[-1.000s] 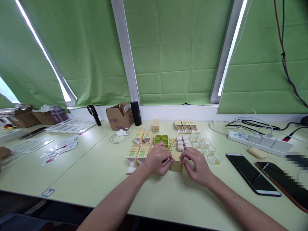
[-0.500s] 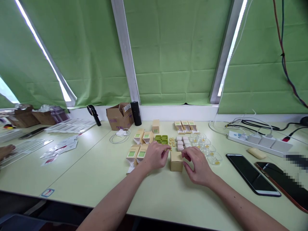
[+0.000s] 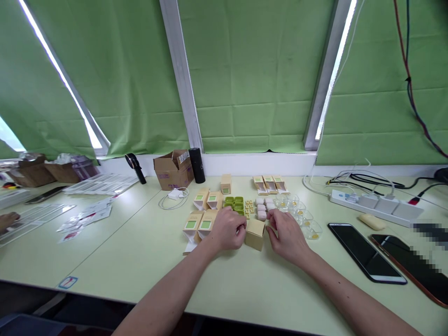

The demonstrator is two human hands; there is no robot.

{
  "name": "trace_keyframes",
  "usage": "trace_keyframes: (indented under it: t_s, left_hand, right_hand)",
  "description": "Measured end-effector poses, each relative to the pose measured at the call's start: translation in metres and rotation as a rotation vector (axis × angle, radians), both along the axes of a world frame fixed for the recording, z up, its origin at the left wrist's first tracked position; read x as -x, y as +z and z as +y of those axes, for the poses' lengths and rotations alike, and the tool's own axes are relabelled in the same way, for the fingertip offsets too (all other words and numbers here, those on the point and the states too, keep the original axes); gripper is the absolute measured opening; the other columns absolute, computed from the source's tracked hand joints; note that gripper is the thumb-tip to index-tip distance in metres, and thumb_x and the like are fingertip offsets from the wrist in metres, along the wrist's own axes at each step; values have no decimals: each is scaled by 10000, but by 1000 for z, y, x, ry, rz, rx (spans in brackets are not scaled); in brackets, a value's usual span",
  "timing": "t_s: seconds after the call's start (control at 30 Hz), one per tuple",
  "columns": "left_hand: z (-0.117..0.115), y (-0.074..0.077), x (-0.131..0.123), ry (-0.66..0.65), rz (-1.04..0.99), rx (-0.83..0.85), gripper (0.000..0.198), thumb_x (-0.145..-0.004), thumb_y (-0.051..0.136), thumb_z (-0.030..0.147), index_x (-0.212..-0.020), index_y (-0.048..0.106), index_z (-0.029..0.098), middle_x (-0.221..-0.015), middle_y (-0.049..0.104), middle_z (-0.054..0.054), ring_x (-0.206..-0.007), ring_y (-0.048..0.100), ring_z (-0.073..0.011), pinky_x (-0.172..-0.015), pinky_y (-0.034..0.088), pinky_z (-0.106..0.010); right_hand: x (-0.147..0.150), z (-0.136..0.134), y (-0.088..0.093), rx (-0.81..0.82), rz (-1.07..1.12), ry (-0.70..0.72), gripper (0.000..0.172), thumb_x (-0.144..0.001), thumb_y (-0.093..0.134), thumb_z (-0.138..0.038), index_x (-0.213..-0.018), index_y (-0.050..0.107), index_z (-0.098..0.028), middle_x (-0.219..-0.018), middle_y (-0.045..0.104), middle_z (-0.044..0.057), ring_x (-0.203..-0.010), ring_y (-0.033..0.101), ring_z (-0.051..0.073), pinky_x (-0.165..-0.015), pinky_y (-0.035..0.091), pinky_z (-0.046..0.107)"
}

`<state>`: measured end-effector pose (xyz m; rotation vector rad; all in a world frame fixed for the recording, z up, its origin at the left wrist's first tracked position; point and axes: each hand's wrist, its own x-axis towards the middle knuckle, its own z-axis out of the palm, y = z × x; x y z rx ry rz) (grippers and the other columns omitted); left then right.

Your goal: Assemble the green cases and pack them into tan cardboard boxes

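Observation:
A small tan cardboard box (image 3: 255, 234) stands on the pale green table (image 3: 231, 284), turned slightly askew. My left hand (image 3: 227, 229) has its fingers curled against the box's left side. My right hand (image 3: 285, 235) pinches the box's upper right corner. Left of my left hand lie tan boxes with green labels (image 3: 198, 225). Just beyond the box are green trays (image 3: 234, 202), small pinkish-white pieces (image 3: 262, 208) and clear cups with yellow bits (image 3: 301, 216).
Two phones (image 3: 366, 252) lie at the right, with a power strip (image 3: 376, 203) and cables behind them. A brown carton (image 3: 174, 169) and a black cylinder (image 3: 198, 165) stand by the window ledge. Leaflets (image 3: 86, 217) cover the left; another person's hand (image 3: 7, 220) shows at the far left edge.
Both hands were closed over the box's top; the left drew off for a moment and came back to its left side. The box now sits rotated slightly, nearer the small pieces.

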<state>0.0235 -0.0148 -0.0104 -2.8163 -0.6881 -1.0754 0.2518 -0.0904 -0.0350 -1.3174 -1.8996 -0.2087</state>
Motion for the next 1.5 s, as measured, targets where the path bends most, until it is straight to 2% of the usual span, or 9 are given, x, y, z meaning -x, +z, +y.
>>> trace_keyframes:
  t_s: [0.1, 0.27, 0.37, 0.6, 0.83, 1.23, 1.37, 1.43, 1.5]
  left_hand:
    - [1, 0, 0, 71, -62, 11, 141, -726, 555, 122, -623, 600, 207, -504, 569, 5, -480, 491, -159, -616, 354, -336]
    - [2, -2, 1, 183, 7, 77, 361, -768, 572, 101, -1013, 807, 223, -551, 648, 10, -516, 559, -191, -639, 419, -325]
    - [1, -2, -1, 206, 77, 96, 403, -781, 590, 103, -1083, 822, 233, -595, 692, -7, -534, 574, -209, -633, 421, -333]
    - [0, 1, -1, 154, 33, 72, 316, -758, 585, 86, -935, 810, 221, -565, 675, -1, -528, 561, -195, -643, 415, -338]
    - [-3, 2, -1, 66, 33, 93, 152, -785, 559, 128, -710, 663, 208, -541, 623, 13, -502, 510, -160, -646, 368, -339]
    - [-6, 2, -2, -18, -16, 107, 150, -817, 533, 169, -685, 592, 209, -537, 582, 17, -506, 491, -152, -639, 351, -349]
    - [-8, 9, -2, 28, -100, 79, 183, -924, 509, 205, -797, 641, 203, -652, 657, -18, -625, 562, -185, -734, 409, -391]
    - [-12, 14, -3, 16, -82, 86, 139, -949, 536, 233, -946, 671, 199, -793, 720, -45, -783, 617, -226, -842, 441, -432]
    - [-18, 20, -6, 6, -16, 111, 228, -947, 603, 274, -1156, 659, 202, -1031, 761, -81, -1010, 625, -279, -969, 439, -481]
  right_hand:
    - [-1, -2, 2, -5, 42, 9, 279, -831, 558, -121, -1058, 449, -241, -767, 542, -7, -714, 530, 234, -719, 404, 380]
    - [2, -13, 12, -113, 32, 167, 258, -848, 590, -152, -1034, 439, -249, -806, 509, -1, -737, 502, 229, -762, 409, 408]
    - [7, -16, 12, -88, -32, 228, 301, -817, 606, -127, -1033, 435, -248, -814, 504, -2, -725, 485, 220, -768, 401, 415]
    - [8, -12, 8, -39, -21, 183, 346, -777, 583, -75, -1037, 428, -242, -811, 522, 0, -738, 500, 226, -761, 388, 398]
    - [2, -6, 3, 7, 6, 93, 323, -781, 577, -88, -1036, 443, -235, -816, 552, 0, -757, 552, 232, -776, 391, 381]
    - [-2, 2, 1, 51, 20, -41, 233, -847, 530, -119, -1038, 456, -230, -769, 581, -9, -745, 595, 239, -789, 379, 373]
    - [-7, 3, 3, 26, 92, -44, 231, -849, 513, -112, -1032, 448, -236, -779, 580, -8, -734, 563, 229, -798, 384, 379]
    - [-10, 3, 4, 10, 144, -51, 216, -858, 509, -120, -1025, 446, -241, -794, 582, -4, -744, 547, 230, -793, 387, 382]
    - [-12, 3, 5, 2, 188, -53, 208, -865, 507, -130, -1030, 447, -242, -817, 584, 2, -760, 540, 233, -795, 391, 388]
